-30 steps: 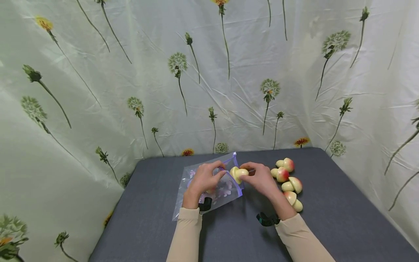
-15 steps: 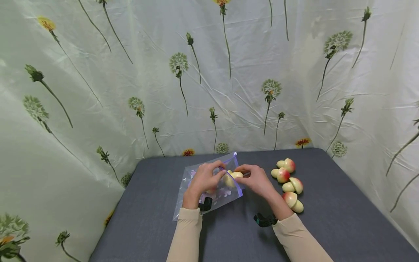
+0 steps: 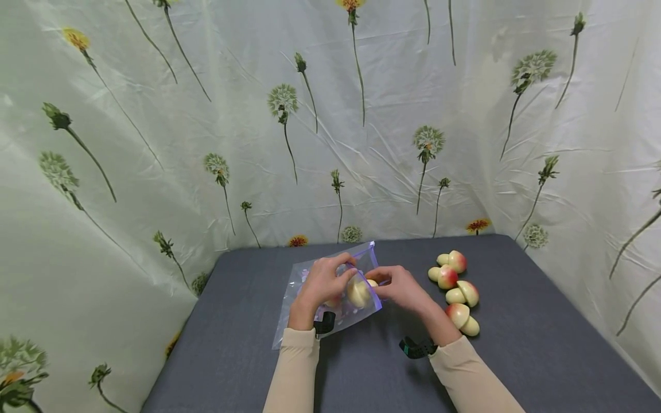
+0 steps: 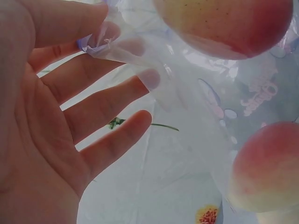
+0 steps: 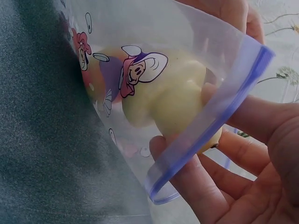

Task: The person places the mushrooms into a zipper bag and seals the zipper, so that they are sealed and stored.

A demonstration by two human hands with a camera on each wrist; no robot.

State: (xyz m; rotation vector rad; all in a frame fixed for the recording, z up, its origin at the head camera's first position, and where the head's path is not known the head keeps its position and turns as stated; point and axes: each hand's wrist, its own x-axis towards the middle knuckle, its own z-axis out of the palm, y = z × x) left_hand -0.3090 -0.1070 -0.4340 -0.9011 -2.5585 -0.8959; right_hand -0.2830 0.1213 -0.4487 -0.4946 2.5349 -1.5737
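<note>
A clear zip bag (image 3: 293,312) with a purple closure strip and cartoon prints lies tilted on the table, its mouth facing right. My left hand (image 3: 326,282) pinches the bag's upper edge between thumb and index finger; the other fingers are spread in the left wrist view. My right hand (image 3: 401,291) is at the mouth and grips the pale stem of a mushroom (image 5: 180,105), apparently artificial, whose cap is inside the bag. Part of the stem end shows past the strip in the right wrist view. Another red-and-cream mushroom (image 4: 271,168) is inside, mostly hidden by my left hand in the head view.
Several loose red-and-cream mushrooms (image 3: 463,293) lie in a column to the right of my right forearm. The dark grey table (image 3: 232,344) ends at a white curtain (image 3: 382,189) printed with dandelions behind and at the sides.
My right hand has moved left and slightly down, carrying the mushroom from the bag's mouth deeper inside. My left hand keeps its place on the bag's edge. The loose mushrooms stay put.
</note>
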